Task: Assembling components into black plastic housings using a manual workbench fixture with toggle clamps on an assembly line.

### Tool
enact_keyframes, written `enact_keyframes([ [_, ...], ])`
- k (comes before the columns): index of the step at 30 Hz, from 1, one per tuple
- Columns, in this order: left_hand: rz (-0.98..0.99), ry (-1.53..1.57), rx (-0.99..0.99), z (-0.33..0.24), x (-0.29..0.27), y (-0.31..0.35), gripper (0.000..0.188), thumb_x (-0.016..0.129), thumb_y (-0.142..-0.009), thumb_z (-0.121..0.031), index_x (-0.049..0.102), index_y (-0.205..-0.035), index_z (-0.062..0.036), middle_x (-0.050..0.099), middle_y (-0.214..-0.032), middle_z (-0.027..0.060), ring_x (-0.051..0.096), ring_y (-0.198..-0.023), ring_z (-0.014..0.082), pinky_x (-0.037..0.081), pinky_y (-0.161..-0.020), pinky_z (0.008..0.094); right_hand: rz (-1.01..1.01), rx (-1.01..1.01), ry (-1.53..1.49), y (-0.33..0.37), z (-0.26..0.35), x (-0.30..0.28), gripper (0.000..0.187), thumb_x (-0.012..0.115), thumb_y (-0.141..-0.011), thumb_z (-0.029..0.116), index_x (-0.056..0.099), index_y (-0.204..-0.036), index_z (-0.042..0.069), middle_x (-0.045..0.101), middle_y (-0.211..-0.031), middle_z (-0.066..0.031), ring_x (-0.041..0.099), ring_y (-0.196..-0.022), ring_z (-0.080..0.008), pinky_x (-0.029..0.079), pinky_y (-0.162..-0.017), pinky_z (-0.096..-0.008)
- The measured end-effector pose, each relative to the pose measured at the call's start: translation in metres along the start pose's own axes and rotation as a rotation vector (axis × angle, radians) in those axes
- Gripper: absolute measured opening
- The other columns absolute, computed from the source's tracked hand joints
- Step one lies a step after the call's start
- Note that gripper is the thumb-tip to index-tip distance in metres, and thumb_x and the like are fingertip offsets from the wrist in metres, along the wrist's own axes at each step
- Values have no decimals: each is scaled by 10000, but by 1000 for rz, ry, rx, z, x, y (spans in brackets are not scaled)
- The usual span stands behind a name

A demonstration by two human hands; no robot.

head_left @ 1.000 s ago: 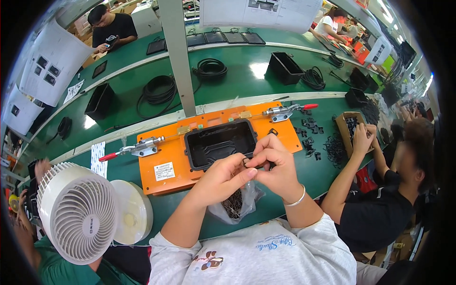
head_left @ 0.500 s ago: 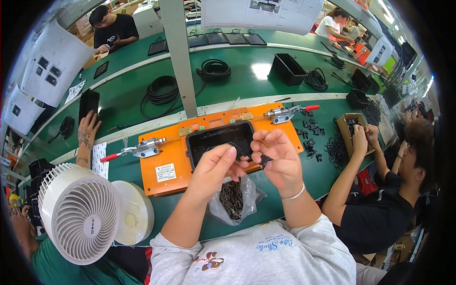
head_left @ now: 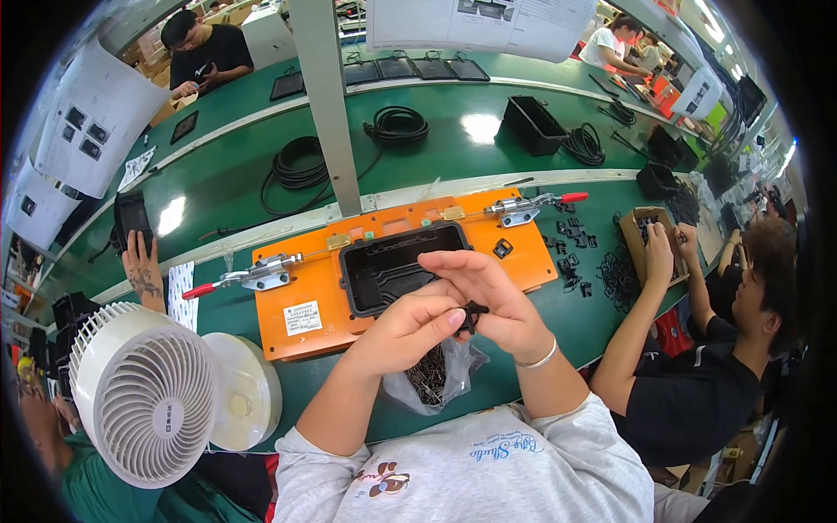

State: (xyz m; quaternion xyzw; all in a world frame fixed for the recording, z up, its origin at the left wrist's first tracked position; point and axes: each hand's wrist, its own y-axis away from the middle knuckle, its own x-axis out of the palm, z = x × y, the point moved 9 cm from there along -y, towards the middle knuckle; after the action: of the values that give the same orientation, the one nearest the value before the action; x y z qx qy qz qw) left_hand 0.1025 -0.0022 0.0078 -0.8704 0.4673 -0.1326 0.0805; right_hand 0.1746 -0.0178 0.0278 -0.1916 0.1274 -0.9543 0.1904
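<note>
My left hand and my right hand meet over the front edge of the orange fixture. Between them is a small black plastic part, pinched by my left thumb and fingers. It also rests against my right hand, whose thumb side grips it while the upper fingers stretch over towards the left. Behind my hands, a black rectangular housing sits in the fixture. Another small black part lies on the orange plate to the right. Under my wrists is a clear plastic bag of screws.
Toggle clamps with red handles flank the housing. Small black parts and a cardboard box lie at right, by a co-worker. A white fan stands at left. Coiled cables lie beyond the metal post.
My hands have come together around the small black part. A black part now lies on the orange plate. At left, another person's hand and the dark case beside it have shifted.
</note>
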Motion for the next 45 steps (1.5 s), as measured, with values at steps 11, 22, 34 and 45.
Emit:
enact_keyframes([
  [11, -48, -145, -61, 1, -7, 2, 239, 504, -962, -141, 599, -841, 42, 515, -856, 60, 537, -745, 130, 457, -689, 260, -137, -106, 1035, 9, 23, -3, 239, 648, -696, -41, 625, -928, 15, 529, -835, -85, 575, -785, -245, 492, -675, -310],
  [22, -325, -145, -172, -10, -50, 18, 178, 557, -940, -117, 653, -1048, -14, 635, -778, 62, 575, -654, 103, 461, -617, 220, -353, 214, 84, 25, -22, -67, 155, 621, -815, -47, 554, -945, 5, 624, -865, -77, 648, -729, -160, 537, -643, -280],
  [34, -445, 50, 58, -31, -71, 28, 270, 585, -903, -20, 601, -1165, 44, 659, -952, 107, 625, -797, 125, 536, -739, 253, -409, 98, 699, -67, -6, -120, 214, 646, -800, -64, 621, -1012, -45, 654, -908, -55, 616, -804, -103, 511, -744, -240],
  [45, -603, 91, 179, -40, -94, 35, 403, 590, -872, 22, 492, -1264, 34, 604, -1001, 88, 603, -913, 156, 537, -721, 260, -154, 296, 970, -102, -35, -127, 127, 741, -733, 3, 674, -834, -35, 674, -768, -88, 635, -714, -152, 514, -674, -278],
])
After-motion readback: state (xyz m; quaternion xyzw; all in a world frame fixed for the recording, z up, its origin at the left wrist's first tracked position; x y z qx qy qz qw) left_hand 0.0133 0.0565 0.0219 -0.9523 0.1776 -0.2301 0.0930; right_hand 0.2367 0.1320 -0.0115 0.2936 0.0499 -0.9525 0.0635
